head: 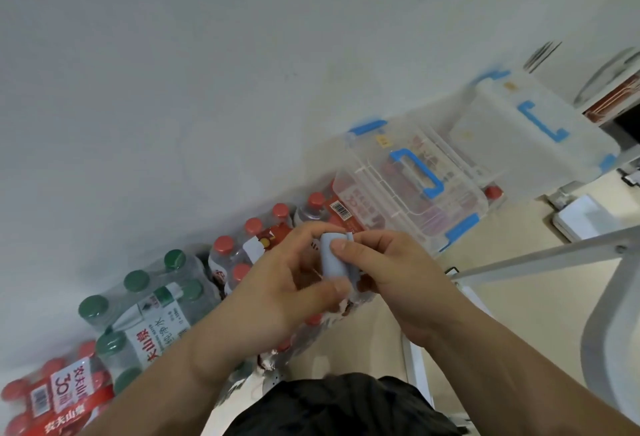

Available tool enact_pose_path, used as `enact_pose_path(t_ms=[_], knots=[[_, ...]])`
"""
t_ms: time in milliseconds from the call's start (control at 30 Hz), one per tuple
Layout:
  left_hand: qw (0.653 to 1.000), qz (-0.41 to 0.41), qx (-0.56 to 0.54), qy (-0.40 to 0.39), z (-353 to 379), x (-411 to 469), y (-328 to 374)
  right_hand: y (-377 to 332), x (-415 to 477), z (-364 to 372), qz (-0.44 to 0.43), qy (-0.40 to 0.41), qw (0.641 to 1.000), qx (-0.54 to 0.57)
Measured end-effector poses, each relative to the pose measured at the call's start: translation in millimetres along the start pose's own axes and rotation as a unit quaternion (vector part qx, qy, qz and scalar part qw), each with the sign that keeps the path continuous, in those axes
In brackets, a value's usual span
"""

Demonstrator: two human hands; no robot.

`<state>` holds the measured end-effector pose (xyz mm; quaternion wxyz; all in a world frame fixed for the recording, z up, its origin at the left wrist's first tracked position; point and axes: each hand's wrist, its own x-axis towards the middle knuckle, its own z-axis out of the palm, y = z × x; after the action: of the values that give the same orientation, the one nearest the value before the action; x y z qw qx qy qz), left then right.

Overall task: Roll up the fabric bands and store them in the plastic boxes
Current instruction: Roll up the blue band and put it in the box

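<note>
A light blue fabric band (333, 257), rolled into a short cylinder, is held upright between both hands at the middle of the view. My left hand (277, 283) grips it from the left, fingers over the top and thumb under the bottom. My right hand (384, 269) pinches it from the right with the thumb pressed on the roll. A clear plastic box (415, 186) with blue latches and handle stands closed beyond the hands, coloured rolls faintly visible inside. A second box (540, 131) with a frosted lid sits further right.
Shrink-wrapped packs of water bottles line the white wall: red-capped packs (252, 248) behind my hands, a green-capped pack (145, 304) to the left, another red pack (52, 397) at the bottom left. A white metal frame (540, 252) crosses at the right. Dark clothing (346, 404) fills the bottom.
</note>
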<state>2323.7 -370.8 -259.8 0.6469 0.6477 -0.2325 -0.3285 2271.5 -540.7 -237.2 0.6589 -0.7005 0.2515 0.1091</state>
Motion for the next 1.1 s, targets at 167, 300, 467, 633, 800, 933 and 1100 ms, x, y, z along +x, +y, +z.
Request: enact_pose_path(t_ms=[167,300,467,633,800,933,1100], knots=[[0.935,0.127,0.312,0.11,-12.0,-7.0,-2.1,3.8,0.7,12.8,0.014,-0.013,1.0,-0.007],[0.934,0.133,0.305,0.13,-12.1,-14.8,-3.0,6.7,0.5,20.3,-0.005,-0.021,0.999,-0.037],[0.93,0.126,0.312,0.148,-9.5,-18.9,-4.4,9.0,-2.7,23.8,-0.022,-0.036,0.998,-0.044],[0.954,0.085,0.246,0.15,-16.8,-21.5,-0.1,4.6,-5.9,21.3,-0.021,-0.047,0.998,0.024],[0.96,0.073,0.217,0.163,-14.7,-21.1,-2.6,8.6,-1.7,18.7,-0.023,-0.012,1.0,-0.011],[0.958,0.058,0.211,0.184,-14.5,-20.5,-9.6,10.8,0.1,13.6,-0.019,0.012,0.999,-0.028],[0.951,0.064,0.244,0.178,-12.8,-17.5,-10.7,9.4,-2.3,10.0,-0.024,0.011,0.999,-0.023]])
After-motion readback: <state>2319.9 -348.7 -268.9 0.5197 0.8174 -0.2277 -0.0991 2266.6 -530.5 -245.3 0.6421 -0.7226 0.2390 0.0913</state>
